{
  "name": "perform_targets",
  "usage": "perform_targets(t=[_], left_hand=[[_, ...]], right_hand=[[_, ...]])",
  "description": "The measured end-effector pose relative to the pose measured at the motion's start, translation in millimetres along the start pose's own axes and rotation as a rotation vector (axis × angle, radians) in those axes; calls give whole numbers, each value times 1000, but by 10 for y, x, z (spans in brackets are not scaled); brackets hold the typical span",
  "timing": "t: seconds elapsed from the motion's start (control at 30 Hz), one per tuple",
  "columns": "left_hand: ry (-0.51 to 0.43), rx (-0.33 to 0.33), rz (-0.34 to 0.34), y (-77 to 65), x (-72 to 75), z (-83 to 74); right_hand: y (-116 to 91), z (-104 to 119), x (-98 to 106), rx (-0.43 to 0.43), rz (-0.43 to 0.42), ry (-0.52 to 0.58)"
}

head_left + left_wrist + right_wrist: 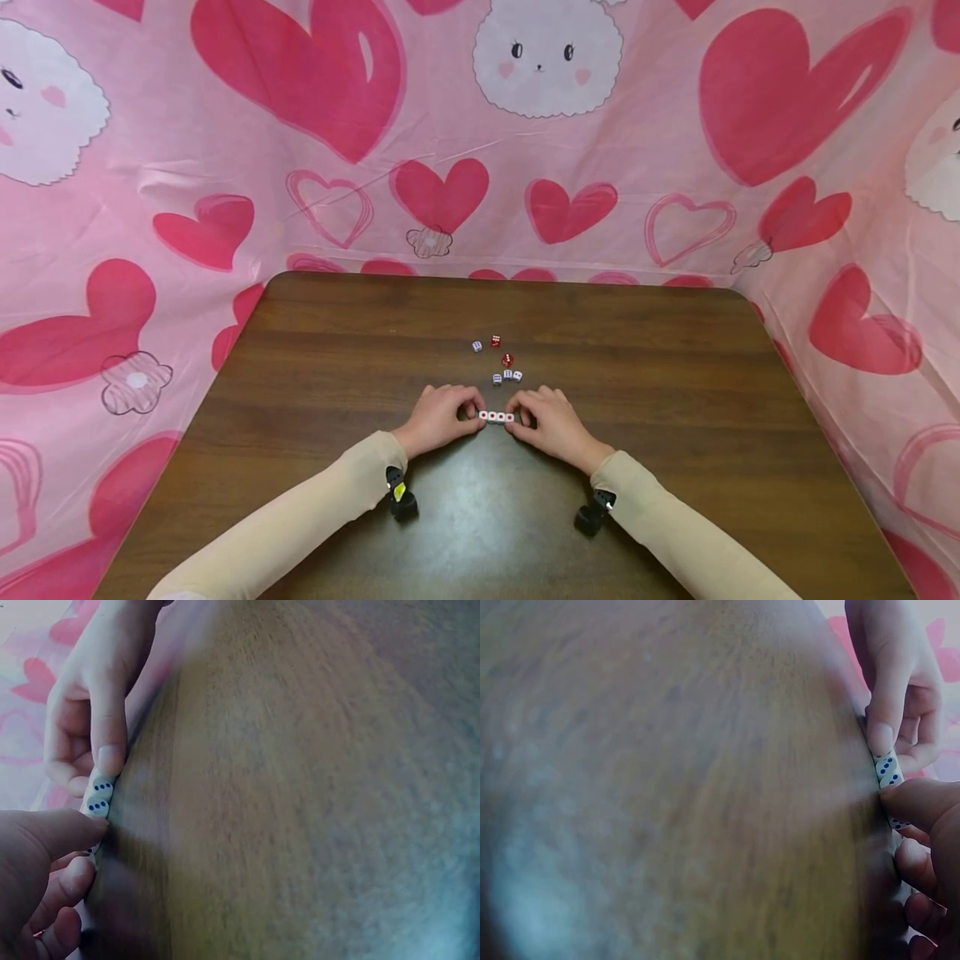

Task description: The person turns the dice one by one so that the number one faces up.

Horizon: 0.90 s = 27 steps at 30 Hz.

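A short straight row of white dice (pixel 492 416) sits between my two hands, red single dots facing up. My left hand (pixel 442 419) pinches the row's left end, thumb in front and fingers behind. At the right end, my right hand (pixel 557 425) pinches the row the same way. Blue dots show on the near faces of the dice (pixel 98 805) in the left wrist view. The right wrist view also shows these dice (pixel 887 766), with the end ones partly covered by thumbs and fingers. Whether the row touches the table cannot be told.
Beyond the row, loose dice lie on the brown wooden table (pixel 337 350): a red die (pixel 496 341), a translucent red die (pixel 507 360), a white die (pixel 477 346) and a cluster of white dice (pixel 497 379). A pink heart-patterned cloth (pixel 510 142) hangs around the table's back and sides.
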<state>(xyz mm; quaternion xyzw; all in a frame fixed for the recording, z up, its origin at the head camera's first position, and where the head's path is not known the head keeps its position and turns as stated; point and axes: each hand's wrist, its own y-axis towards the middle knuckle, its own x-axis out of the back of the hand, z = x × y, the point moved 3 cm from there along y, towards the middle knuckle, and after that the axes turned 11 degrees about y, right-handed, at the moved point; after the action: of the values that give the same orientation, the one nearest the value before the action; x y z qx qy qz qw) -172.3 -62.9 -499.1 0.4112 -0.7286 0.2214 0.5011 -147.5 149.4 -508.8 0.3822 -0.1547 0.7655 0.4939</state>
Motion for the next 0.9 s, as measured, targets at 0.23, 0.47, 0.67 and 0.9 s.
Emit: perform_targets(t=[0.23,0.47,0.67,0.9], left_hand=[[0,-5,-13,-12,9,-35],[1,-3,-22,-26,2,-36],[0,-7,-22,-37,1,-14],[-24,-28,-19,-44,-2,23]], right_hand=[[0,14,21,4,-2,-5],[5,12,21,10,7,-9],[0,-20,53,-5,31,58],[56,-107,208,-62,8,238]])
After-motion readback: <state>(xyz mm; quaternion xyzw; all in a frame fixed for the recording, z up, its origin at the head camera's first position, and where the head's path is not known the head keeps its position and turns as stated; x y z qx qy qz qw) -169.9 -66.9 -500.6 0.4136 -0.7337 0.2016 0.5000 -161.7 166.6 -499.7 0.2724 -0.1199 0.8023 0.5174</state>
